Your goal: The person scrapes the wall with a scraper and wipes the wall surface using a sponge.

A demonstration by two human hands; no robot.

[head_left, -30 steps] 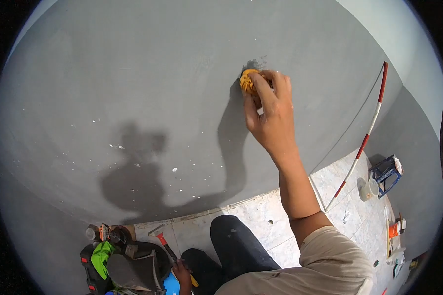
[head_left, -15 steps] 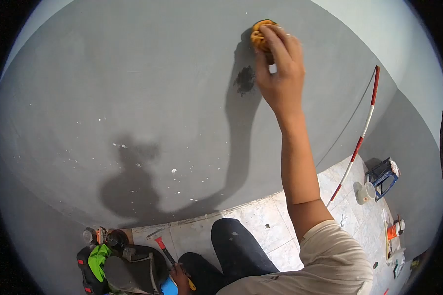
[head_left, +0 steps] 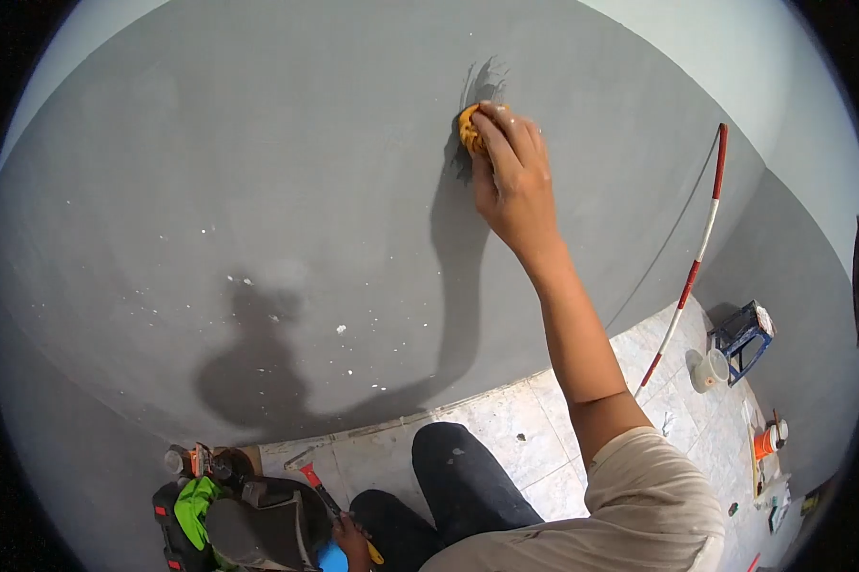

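The right hand [head_left: 517,191] holds a yellow pad [head_left: 469,132] against the gray wall [head_left: 306,143].
Its fingers pinch the pad; the left hand's [head_left: 353,546] fingers curl around a scraper [head_left: 319,484].

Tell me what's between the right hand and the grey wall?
In the head view, a yellow sponge-like pad lies between the right hand and the grey wall, held in that hand.

A crumpled yellow wad [head_left: 469,132] is held against the grey wall [head_left: 286,143] at upper centre; a scraper [head_left: 322,489], red and black, is held aslant at lower left, blade uppermost.
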